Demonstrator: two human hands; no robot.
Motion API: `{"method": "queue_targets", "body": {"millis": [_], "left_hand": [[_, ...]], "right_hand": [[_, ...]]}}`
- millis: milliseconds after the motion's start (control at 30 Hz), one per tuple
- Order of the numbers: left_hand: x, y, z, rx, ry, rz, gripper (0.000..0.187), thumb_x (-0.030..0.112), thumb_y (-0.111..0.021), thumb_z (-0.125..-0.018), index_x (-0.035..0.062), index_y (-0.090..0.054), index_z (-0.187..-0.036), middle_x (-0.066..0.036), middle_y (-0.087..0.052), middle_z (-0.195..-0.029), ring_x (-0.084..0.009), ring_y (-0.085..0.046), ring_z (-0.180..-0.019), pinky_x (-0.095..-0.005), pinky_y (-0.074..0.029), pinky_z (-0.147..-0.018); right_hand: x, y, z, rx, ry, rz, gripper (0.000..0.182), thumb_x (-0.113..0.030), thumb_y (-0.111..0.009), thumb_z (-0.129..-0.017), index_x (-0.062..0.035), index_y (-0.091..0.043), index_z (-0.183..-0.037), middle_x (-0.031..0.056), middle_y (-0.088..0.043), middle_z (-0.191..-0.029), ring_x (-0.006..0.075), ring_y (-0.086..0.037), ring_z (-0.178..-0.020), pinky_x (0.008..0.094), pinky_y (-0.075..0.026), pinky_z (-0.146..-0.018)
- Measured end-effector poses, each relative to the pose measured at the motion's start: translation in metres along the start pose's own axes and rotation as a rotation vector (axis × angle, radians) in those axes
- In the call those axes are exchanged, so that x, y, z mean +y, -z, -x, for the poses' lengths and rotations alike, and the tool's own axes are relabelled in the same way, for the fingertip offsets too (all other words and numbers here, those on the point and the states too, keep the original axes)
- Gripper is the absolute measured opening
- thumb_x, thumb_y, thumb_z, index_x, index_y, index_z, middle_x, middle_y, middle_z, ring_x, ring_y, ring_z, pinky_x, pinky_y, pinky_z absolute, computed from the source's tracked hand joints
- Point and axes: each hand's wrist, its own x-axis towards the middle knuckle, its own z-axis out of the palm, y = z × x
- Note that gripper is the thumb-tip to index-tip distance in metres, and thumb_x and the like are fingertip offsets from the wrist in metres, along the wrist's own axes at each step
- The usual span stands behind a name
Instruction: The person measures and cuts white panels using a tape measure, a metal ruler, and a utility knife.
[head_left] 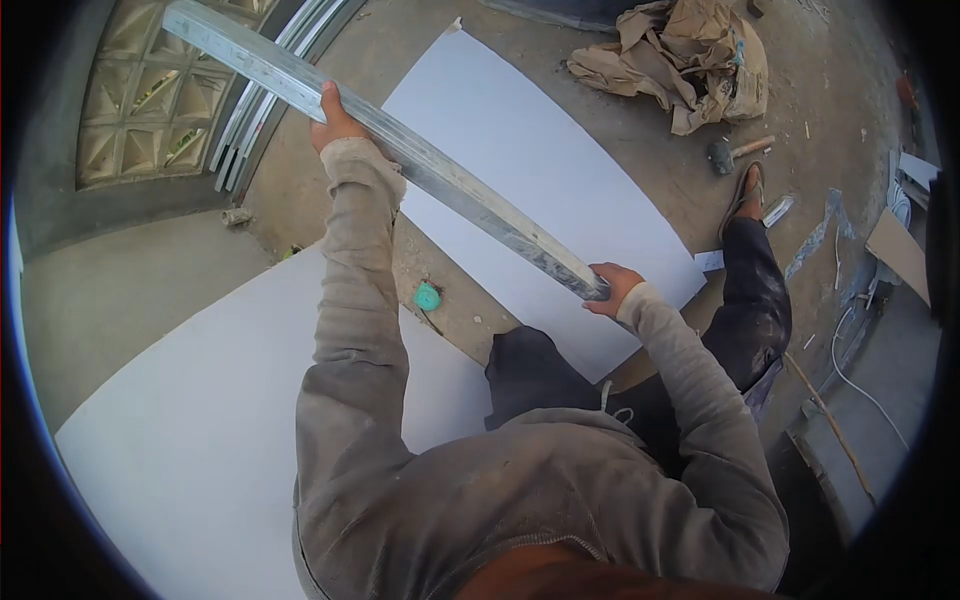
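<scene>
A long metal bar [450, 190], straight and silvery like a box profile, slants across the head view from upper left to middle right. My left hand [338, 122] is closed around it in its upper part, thumb on top. At the near end, my right hand [615, 290] grips the bar's tip with the fingers wrapped over it. Beneath the bar lies a large white board [530, 130] on the floor. A second white board [230, 400] lies to the left, under my left arm. Between the two boards sits a green tape measure [427, 296].
Crumpled brown paper sacks [680, 60] lie at the top right, near a hammer [735, 152]. Several metal profiles [245, 130] lean by a patterned block wall [150, 110]. At right are a wooden stick [830, 425], a white cable [850, 380] and board scraps [897, 255].
</scene>
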Motion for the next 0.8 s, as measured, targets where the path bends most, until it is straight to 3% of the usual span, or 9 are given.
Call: {"method": "queue_targets", "body": {"millis": [67,167,233,367,467,567,667,733,800], "left_hand": [[-0.063,-0.019,0.012,-0.001,0.022,-0.039,0.044,0.033,-0.055,-0.079,-0.0022,-0.048,-0.104,-0.011,-0.054,-0.089,-0.0208,-0.055,-0.076,-0.0328,-0.044,-0.064],[-0.151,-0.034,0.034,-0.079,0.223,-0.046,0.049,0.04,-0.053,-0.08,0.0027,-0.043,-0.112,-0.009,-0.052,-0.097,-0.0187,-0.051,-0.086,-0.0301,-0.042,-0.071],[-0.23,-0.016,0.036,-0.311,0.291,-0.08,0.051,0.041,-0.049,-0.082,0.003,-0.042,-0.115,-0.011,-0.052,-0.1,-0.0225,-0.05,-0.095,-0.0331,-0.041,-0.08],[-0.354,0.028,0.045,-0.359,0.456,-0.439,0.059,0.042,-0.051,-0.081,0.0108,-0.03,-0.127,-0.011,-0.038,-0.12,-0.0227,-0.041,-0.107,-0.0407,-0.039,-0.085],[-0.376,0.014,0.055,-0.376,0.25,-0.581,0.083,0.024,-0.069,-0.07,0.0103,-0.016,-0.132,-0.015,-0.029,-0.123,-0.0242,-0.042,-0.104,-0.0409,-0.038,-0.086],[-0.386,-0.029,0.041,-0.334,0.196,-0.796,0.086,0.023,-0.069,-0.069,0.0095,-0.013,-0.132,-0.017,-0.025,-0.129,-0.0326,-0.036,-0.114,-0.0414,-0.036,-0.093],[-0.384,-0.056,0.03,-0.234,0.192,-0.933,0.084,0.017,-0.066,-0.07,0.0085,-0.011,-0.133,-0.016,-0.026,-0.128,-0.0325,-0.039,-0.111,-0.0388,-0.042,-0.087],[-0.405,-0.059,0.012,-0.308,-0.003,-1.051,0.087,0.02,-0.063,-0.07,0.0073,-0.006,-0.134,-0.017,-0.026,-0.13,-0.0334,-0.032,-0.117,-0.0377,-0.033,-0.097],[-0.418,-0.062,0.003,-0.292,-0.063,-1.129,0.087,0.02,-0.062,-0.069,0.0062,-0.005,-0.134,-0.018,-0.027,-0.13,-0.0333,-0.033,-0.117,-0.0372,-0.033,-0.097]], "right_hand": [[0.003,0.0,-0.017,-0.045,-0.283,0.168,0.073,-0.035,-0.068,-0.064,-0.0133,-0.03,-0.122,0.0119,-0.051,-0.107,0.0304,-0.056,-0.088,0.0375,-0.046,-0.078],[0.065,-0.037,-0.046,-0.14,-0.509,0.21,0.069,-0.031,-0.065,-0.067,-0.0109,-0.031,-0.123,0.0141,-0.052,-0.105,0.0293,-0.056,-0.088,0.0375,-0.046,-0.077],[0.097,-0.052,-0.048,-0.155,-0.538,0.213,0.067,-0.029,-0.064,-0.067,-0.0115,-0.031,-0.122,0.0132,-0.053,-0.103,0.0284,-0.057,-0.087,0.038,-0.046,-0.075],[0.137,-0.066,-0.061,-0.169,-0.649,0.196,0.065,-0.024,-0.064,-0.066,-0.0114,-0.032,-0.121,0.0124,-0.056,-0.098,0.0281,-0.057,-0.085,0.0385,-0.047,-0.072],[0.161,-0.071,-0.069,-0.123,-0.653,0.228,0.064,-0.024,-0.064,-0.066,-0.0115,-0.034,-0.12,0.0118,-0.055,-0.099,0.0285,-0.057,-0.085,0.0384,-0.048,-0.072],[0.166,-0.061,-0.079,-0.068,-0.626,0.247,0.063,-0.022,-0.064,-0.066,-0.0118,-0.034,-0.121,0.0106,-0.054,-0.1,0.0282,-0.056,-0.086,0.0383,-0.048,-0.072],[0.176,-0.064,-0.088,-0.012,-0.612,0.234,0.061,-0.022,-0.064,-0.066,-0.0129,-0.036,-0.12,0.0109,-0.051,-0.104,0.0279,-0.054,-0.089,0.0383,-0.047,-0.073],[0.191,-0.072,-0.095,0.055,-0.571,0.229,0.061,-0.022,-0.064,-0.067,-0.0132,-0.037,-0.12,0.0113,-0.05,-0.106,0.0281,-0.054,-0.09,0.0383,-0.048,-0.073],[0.206,-0.089,-0.093,0.25,-0.513,0.125,0.059,-0.019,-0.063,-0.066,-0.0132,-0.038,-0.12,0.0122,-0.045,-0.113,0.0297,-0.053,-0.093,0.0388,-0.048,-0.073]]}}
